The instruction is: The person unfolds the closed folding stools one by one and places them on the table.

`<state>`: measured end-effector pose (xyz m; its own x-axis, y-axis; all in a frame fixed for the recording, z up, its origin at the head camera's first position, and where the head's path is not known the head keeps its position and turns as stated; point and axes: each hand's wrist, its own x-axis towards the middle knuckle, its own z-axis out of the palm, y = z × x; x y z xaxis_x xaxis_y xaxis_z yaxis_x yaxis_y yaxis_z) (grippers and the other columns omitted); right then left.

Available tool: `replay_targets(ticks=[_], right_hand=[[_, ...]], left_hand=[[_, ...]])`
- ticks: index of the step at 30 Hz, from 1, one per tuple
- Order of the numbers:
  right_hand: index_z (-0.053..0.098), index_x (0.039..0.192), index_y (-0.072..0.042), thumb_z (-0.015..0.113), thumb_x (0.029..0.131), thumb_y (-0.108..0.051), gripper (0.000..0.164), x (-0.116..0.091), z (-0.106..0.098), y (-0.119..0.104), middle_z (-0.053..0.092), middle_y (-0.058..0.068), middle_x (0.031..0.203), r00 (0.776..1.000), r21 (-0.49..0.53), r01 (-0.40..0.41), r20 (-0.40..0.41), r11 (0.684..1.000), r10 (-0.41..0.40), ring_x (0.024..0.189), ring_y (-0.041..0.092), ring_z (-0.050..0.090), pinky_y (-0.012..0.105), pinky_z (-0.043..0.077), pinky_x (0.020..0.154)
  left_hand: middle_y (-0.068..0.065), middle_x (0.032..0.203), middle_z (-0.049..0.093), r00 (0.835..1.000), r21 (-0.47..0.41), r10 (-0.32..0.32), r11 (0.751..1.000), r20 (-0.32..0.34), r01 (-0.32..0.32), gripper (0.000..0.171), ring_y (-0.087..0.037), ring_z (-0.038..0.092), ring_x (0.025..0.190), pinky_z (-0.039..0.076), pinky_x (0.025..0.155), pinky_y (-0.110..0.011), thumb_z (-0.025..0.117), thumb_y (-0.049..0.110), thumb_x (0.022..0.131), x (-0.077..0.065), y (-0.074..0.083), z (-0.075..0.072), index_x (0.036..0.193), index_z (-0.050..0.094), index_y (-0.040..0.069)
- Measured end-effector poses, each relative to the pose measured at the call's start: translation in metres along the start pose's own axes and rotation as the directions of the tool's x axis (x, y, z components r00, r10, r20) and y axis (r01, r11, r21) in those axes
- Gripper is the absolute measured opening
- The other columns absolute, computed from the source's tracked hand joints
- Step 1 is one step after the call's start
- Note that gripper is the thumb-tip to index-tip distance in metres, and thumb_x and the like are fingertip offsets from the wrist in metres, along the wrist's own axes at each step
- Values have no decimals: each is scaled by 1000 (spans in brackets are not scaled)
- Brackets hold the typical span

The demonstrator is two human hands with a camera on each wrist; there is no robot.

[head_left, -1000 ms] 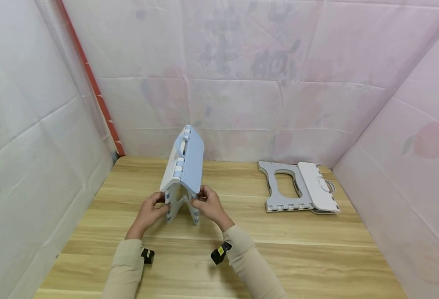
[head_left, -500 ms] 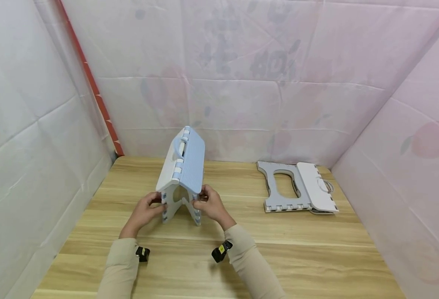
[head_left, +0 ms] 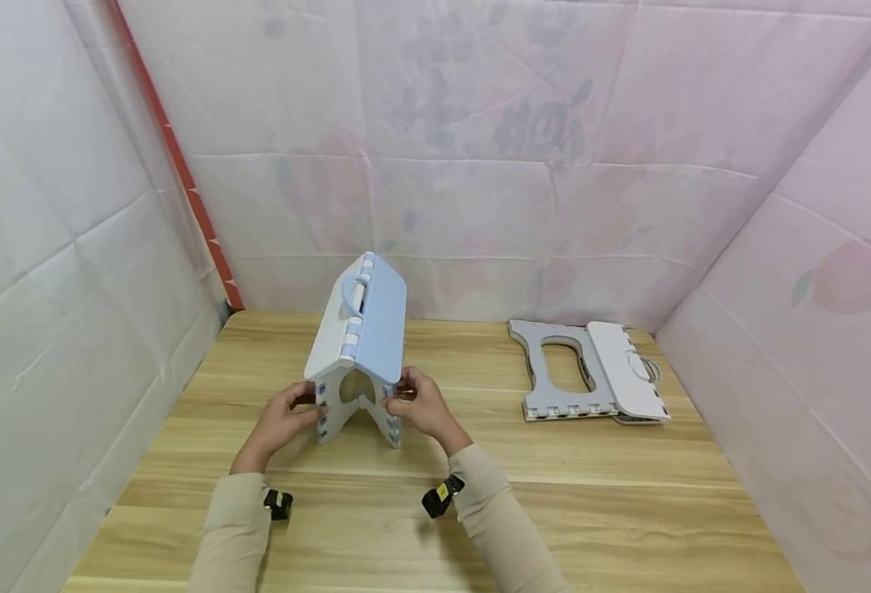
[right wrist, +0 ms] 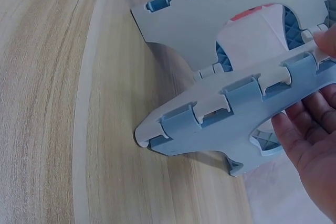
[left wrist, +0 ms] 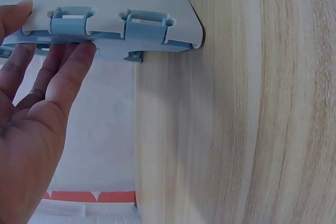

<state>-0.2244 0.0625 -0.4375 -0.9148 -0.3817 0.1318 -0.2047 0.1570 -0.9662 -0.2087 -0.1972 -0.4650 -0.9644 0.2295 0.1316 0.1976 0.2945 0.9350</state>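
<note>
A blue and white folding step stool stands partly unfolded on the wooden table, its two top panels sloping down from a raised ridge like a roof. A small loop handle sits at that ridge. My left hand grips the left leg panel by its near hinged edge, thumb on one face and fingers on the other in the left wrist view. On the opposite side, my right hand holds the right leg panel, its fingers behind it. The leg panels spread apart toward the bottom.
A second folding stool, grey and white, lies folded flat at the back right of the wooden table. Pale printed sheets hang behind the table and on both sides.
My left hand has moved left, drawing the left leg panel outward. The stool's legs stand wider apart and its ridge sits slightly lower. My right hand has barely shifted.
</note>
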Motion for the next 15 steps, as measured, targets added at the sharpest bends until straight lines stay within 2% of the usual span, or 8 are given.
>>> replay_targets(ticks=[6, 15], right_hand=[[54, 109, 10, 64, 80, 1, 32, 0, -3, 2, 59, 19, 102, 1000, 2, -6, 13, 1000, 6, 96, 34, 56, 36, 48, 82], [54, 110, 9, 64, 80, 1, 33, 1, -4, 6, 59, 19, 103, 1000, 25, -24, 17, 999, 23, 96, 33, 56, 32, 49, 81]], left_hand=[[-22, 110, 56, 1000, -9, -2, 1000, 9, 2, 33, -40, 52, 104, 39, 88, -55, 64, -3, 84, 0, 1, -3, 116, 57, -8], [-23, 109, 57, 1000, -12, 8, 1000, 4, -8, 34, -40, 52, 101, 38, 88, -58, 63, -6, 83, 1, 1, -5, 116, 56, -10]])
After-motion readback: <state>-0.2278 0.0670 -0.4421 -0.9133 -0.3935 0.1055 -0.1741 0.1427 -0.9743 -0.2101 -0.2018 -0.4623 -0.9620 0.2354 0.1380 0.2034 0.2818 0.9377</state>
